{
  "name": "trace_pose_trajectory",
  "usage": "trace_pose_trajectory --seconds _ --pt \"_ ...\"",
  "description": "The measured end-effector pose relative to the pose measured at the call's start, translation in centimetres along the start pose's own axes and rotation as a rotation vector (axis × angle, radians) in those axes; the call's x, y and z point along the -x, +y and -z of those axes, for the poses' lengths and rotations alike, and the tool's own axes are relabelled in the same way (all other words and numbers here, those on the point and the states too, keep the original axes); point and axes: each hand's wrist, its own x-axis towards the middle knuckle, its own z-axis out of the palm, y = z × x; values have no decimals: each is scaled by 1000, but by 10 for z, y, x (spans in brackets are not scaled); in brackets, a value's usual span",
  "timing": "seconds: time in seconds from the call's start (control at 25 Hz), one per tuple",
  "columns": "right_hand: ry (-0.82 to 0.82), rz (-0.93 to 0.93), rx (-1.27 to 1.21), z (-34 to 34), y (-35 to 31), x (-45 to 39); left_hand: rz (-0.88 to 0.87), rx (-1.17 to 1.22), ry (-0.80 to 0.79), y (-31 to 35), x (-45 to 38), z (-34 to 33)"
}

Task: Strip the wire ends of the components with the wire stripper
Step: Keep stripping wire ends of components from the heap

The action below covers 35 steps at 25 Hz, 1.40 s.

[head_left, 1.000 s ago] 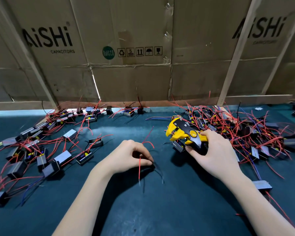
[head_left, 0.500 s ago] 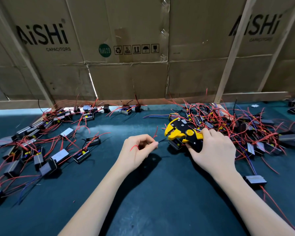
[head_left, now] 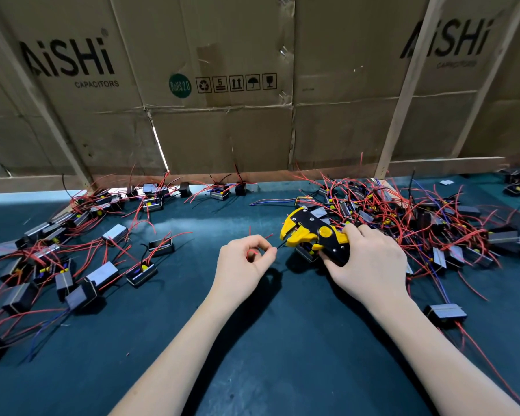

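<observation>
1. Cardboard sheets [head_left: 222,130] printed with a capacitor brand walled off the far edge of a dark teal work mat [head_left: 252,355].
2. Two heaps of small boxy components trailing red wires lay on the mat: a dense pile on the right [head_left: 433,223] and a looser spread on the left [head_left: 57,259].
3. Between them, the right hand [head_left: 370,265] was wrapped around the handles of a yellow and black wire stripper [head_left: 309,232], whose jaws pointed left and looked parted.
4. The left hand [head_left: 243,265] pinched a thin dark wire [head_left: 279,245] between thumb and forefinger, its tip just short of the jaws.
5. Judged from this, the step in hand was feeding the wire end in; next would come seating it, then squeezing the handles.
</observation>
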Motion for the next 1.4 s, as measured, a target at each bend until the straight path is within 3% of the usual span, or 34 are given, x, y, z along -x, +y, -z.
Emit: trace_pose_trajectory --seconds 0.4,0.48,0.64,0.72,1.08,1.2,1.4 --pt "-53 -44 6 0 4 -3 -7 -16 -36 -9 -2 1" --pt "-52 -31 8 -4 5 -3 1 40 -130 -10 -3 5" --pt "26 -78 -34 -9 13 -2 10 132 -462 -13 -6 26" --pt "50 -90 -39 -11 15 -1 -28 60 -511 -11 -8 40" --pt "2 -116 -80 -11 18 -3 34 196 -684 -6 -9 55" --pt "-7 -130 -106 -9 18 -2 56 202 -630 -7 -8 49" --pt "56 -173 -196 -5 16 -4 50 79 -313 -12 -10 32"
